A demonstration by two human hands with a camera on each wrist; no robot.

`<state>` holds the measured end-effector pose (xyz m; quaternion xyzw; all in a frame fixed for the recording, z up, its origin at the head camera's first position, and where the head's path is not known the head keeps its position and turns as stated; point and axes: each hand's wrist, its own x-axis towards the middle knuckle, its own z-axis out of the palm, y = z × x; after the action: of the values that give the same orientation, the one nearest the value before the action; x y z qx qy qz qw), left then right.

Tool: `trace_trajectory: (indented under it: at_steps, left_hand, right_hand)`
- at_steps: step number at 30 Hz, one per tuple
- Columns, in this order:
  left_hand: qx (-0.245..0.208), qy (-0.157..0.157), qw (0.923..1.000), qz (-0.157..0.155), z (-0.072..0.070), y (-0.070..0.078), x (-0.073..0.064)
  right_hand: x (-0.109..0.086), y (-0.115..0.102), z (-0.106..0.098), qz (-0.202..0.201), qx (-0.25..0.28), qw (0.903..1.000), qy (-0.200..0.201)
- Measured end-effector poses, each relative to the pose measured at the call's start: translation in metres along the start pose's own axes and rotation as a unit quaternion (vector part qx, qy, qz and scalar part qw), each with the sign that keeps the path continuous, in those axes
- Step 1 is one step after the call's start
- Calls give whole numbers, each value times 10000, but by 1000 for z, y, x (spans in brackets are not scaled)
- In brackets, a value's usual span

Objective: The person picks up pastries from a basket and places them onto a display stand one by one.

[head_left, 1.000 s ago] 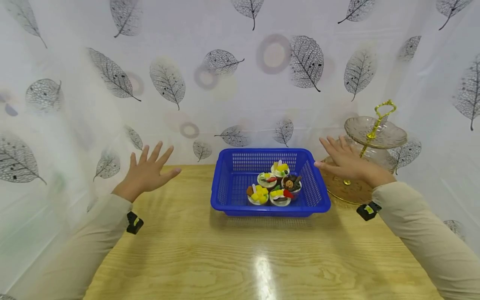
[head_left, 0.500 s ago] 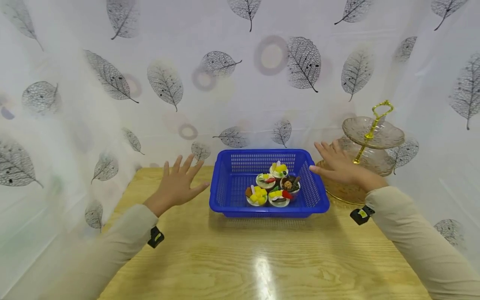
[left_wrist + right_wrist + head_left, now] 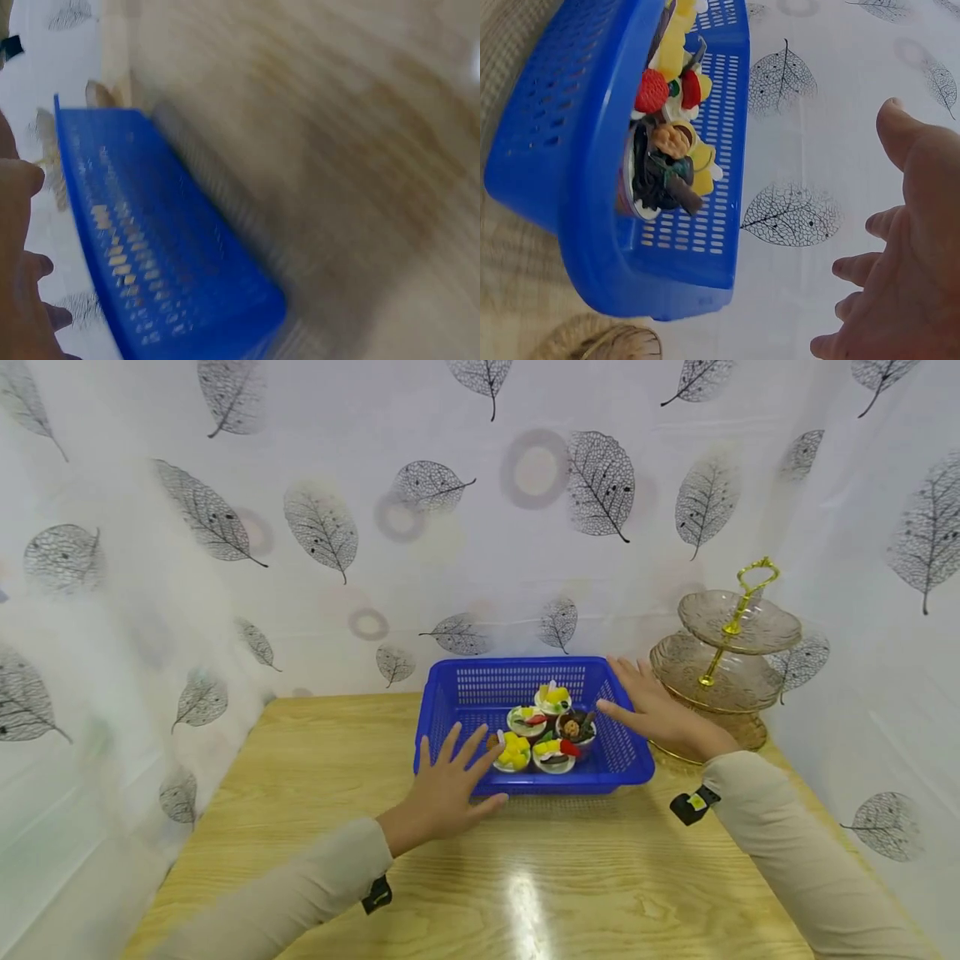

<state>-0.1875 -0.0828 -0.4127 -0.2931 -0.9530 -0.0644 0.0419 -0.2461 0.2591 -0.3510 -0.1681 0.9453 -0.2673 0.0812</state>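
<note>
A blue plastic basket (image 3: 442, 693) with perforated walls stands on the wooden table, holding several small dessert cups. One cup (image 3: 513, 752) is topped with yellow cubes, another (image 3: 555, 757) with a red strawberry and yellow pieces, and a dark one (image 3: 576, 728) has a brown nut-like topping. My left hand (image 3: 442, 793) is spread over the basket's front left corner, fingers straight, holding nothing. Over the basket's right rim my right hand (image 3: 660, 710) hovers with fingers extended. In the right wrist view that hand (image 3: 915, 255) is apart from the basket (image 3: 592, 150).
A tiered glass stand (image 3: 738, 622) with a gold handle is at the back right, partly behind the right hand. A white curtain (image 3: 480, 543) printed with dark leaves hangs behind and beside the table (image 3: 337, 752).
My left hand has moved right and toward me, from beside the basket to its front left corner. My right hand has shifted slightly left and down over the right rim.
</note>
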Motion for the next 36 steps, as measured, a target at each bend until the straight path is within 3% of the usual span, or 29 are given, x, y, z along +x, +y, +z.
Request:
trace_trajectory:
  at_steps: [7,17,27,36]
  left_hand:
    - [138,184,9996,160,31,17,-6]
    - [211,865,9960,71,49,20,-8]
    - [341,1872,9817,-124,73,18,-2]
    - [185,2431,9691,-366,79,24,3]
  right_hand:
    - [3,-1,11,-335,125,9992,173]
    - [10,1,31,-465,405,9976,326]
    - [12,2,49,-461,738,9951,471]
    - [16,14,61,-109,1336,9903,376]
